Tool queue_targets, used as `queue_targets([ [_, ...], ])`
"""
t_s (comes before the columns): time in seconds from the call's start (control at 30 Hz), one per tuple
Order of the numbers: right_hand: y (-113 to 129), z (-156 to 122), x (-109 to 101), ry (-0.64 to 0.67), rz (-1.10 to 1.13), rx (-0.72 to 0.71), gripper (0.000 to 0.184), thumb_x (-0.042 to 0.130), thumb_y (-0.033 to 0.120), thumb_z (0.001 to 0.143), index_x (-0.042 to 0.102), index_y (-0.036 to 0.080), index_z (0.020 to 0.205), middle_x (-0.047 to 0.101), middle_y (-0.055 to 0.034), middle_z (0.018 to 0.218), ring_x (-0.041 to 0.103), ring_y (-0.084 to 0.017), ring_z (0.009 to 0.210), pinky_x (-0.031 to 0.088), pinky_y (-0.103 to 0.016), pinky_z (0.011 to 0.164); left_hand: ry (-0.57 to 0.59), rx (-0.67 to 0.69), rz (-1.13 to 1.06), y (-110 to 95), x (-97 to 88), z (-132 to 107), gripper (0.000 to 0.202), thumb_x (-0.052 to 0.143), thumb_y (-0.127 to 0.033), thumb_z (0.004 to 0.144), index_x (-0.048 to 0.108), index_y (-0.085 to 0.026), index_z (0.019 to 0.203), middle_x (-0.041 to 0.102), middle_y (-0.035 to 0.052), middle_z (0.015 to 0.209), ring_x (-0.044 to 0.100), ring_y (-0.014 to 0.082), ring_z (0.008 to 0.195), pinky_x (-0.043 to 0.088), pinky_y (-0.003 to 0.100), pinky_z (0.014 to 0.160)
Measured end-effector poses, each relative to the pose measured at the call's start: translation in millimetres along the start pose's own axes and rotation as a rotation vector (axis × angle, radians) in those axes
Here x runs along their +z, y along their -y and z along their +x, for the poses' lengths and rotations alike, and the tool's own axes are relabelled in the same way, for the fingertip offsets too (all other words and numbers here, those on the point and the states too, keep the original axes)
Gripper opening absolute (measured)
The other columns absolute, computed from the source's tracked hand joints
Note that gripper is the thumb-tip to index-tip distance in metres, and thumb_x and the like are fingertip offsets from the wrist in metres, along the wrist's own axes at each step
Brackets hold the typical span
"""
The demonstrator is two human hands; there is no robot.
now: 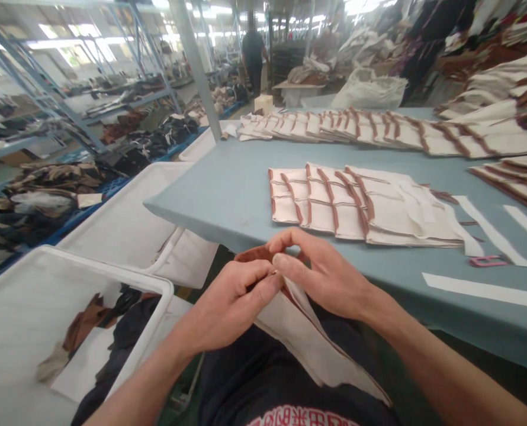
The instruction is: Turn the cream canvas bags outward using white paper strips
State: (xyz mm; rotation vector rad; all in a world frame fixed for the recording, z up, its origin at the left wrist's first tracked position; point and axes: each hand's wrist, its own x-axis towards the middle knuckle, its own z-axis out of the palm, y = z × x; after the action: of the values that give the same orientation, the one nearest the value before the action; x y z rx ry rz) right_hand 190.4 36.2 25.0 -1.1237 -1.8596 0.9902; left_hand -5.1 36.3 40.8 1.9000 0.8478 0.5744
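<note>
A cream fabric piece with brown edging (296,340) hangs over my lap, its top end held up near the table's front edge. My left hand (239,299) pinches that end between thumb and fingers. Close against it, my right hand (317,269) grips the same end with thumb and curled fingers. A brown part of the piece (252,254) shows behind the fingers. On the table just beyond lies an overlapping row of cream pieces with brown edges (321,204).
White strips (485,290) and pink thread snips (488,261) lie on the blue-green table (210,198). A longer row of cream pieces (334,125) runs along the back. White bins (15,296) with fabric scraps stand at left. A person (253,56) is in the distance.
</note>
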Motion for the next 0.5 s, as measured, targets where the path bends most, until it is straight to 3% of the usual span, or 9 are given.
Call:
queue_targets([
  [0.1, 3, -18, 6, -0.156, -0.115, 0.059, 0.024, 0.066, 0.042, 0.09, 0.063, 0.02, 0.102, 0.071, -0.0052, 0.102, 0.062, -0.02, 0.088, 0.046, -0.03, 0.074, -0.102, 0.025, 0.025, 4, 10.1, -6, 0.036, 0.045, -0.03, 0.105, 0.058, -0.016, 0.075, 0.054, -0.0027, 0.072, 0.048, 0.0112, 0.068, 0.039, 0.023, 0.067],
  [0.23, 1, -37, 14, -0.112, -0.15, 0.208, 0.028, 0.059, 0.047, 0.096, 0.064, 0.021, 0.087, 0.068, -0.0013, 0.08, 0.059, -0.018, 0.072, 0.042, -0.029, 0.066, -0.179, 0.049, 0.001, 12, 22.1, -10, 0.033, 0.044, -0.028, 0.106, 0.061, -0.016, 0.081, 0.06, -0.0018, 0.076, 0.052, 0.0116, 0.07, 0.039, 0.023, 0.067],
  [0.37, -6, -48, 23, -0.107, -0.115, 0.266, 0.027, 0.054, 0.043, 0.1, 0.064, 0.022, 0.087, 0.066, 0.0013, 0.073, 0.057, -0.016, 0.065, 0.038, -0.029, 0.062, -0.276, -0.052, -0.04, 22, 33.3, -15, 0.035, 0.045, -0.034, 0.106, 0.063, -0.016, 0.081, 0.056, -0.0023, 0.074, 0.049, 0.0116, 0.068, 0.037, 0.024, 0.064],
  [0.5, -18, -62, 38, -0.16, -0.202, 0.209, 0.02, 0.05, 0.032, 0.102, 0.063, 0.022, 0.09, 0.069, -0.0006, 0.081, 0.063, -0.018, 0.075, 0.04, -0.03, 0.069, -0.298, -0.182, -0.134, 34, 48.2, -20, 0.041, 0.042, -0.04, 0.106, 0.053, -0.018, 0.073, 0.047, -0.0037, 0.068, 0.042, 0.0119, 0.063, 0.034, 0.025, 0.059],
])
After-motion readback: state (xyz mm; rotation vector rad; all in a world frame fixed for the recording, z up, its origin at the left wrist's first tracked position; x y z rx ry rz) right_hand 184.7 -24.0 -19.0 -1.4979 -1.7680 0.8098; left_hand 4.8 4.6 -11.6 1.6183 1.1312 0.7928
